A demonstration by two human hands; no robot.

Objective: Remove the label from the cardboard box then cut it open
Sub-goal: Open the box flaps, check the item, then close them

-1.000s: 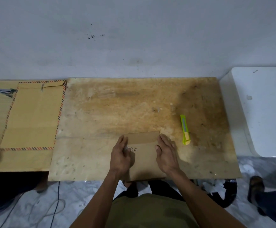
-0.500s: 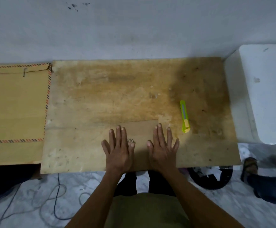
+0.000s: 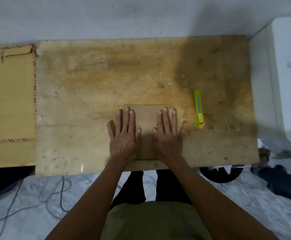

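Both hands flat on the box (image 3: 146,130), near the board's (image 3: 89,94) front edge.

I see the box lying flat between and partly under my palms: my left hand (image 3: 123,135) covers its left side, my right hand (image 3: 169,135) its right side, fingers straight and spread, pressing down and gripping nothing. Its long axis runs away from me, toward the wall. Some writing shows beside my left thumb, too small to read. My cutter (image 3: 199,110) lies untouched to the right of my right hand, lengthwise the same way.
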